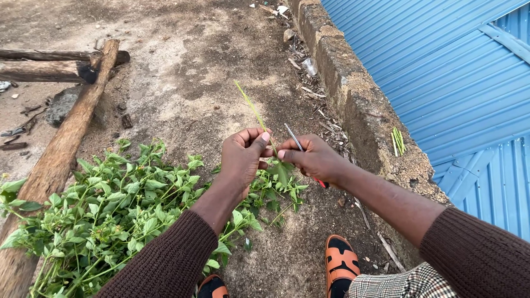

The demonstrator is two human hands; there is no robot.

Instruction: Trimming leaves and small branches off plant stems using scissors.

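One thin green stalk (255, 112) is up between my hands, pale and stripped bare along its upper length, slanting up and to the left away from me. Lower down it keeps a few leaves, and one broad green leaf (282, 172) hangs just under my fingers. My left hand (243, 157) is closed around the stalk, thumb and forefinger pinching it near the point where the bare part begins. My right hand (312, 159) meets it fingertip to fingertip, pinching the same stalk right beside the left thumb. That right hand is also wrapped around a small knife (294, 138): the narrow metal blade pokes up past my knuckles, and a bit of red handle shows below the palm. So the stalk sits squarely between both hands, held up over the ground rather than lying on it. Below and to the left of my left wrist, a big heap of leafy green stems (110, 209) is spread on the bare dirt ground (193, 83). A long wooden log (66, 138) lies along the heap's far left side. On my right runs a low concrete ledge (359, 105) with a few cut green stalk pieces (398, 141) resting on top.
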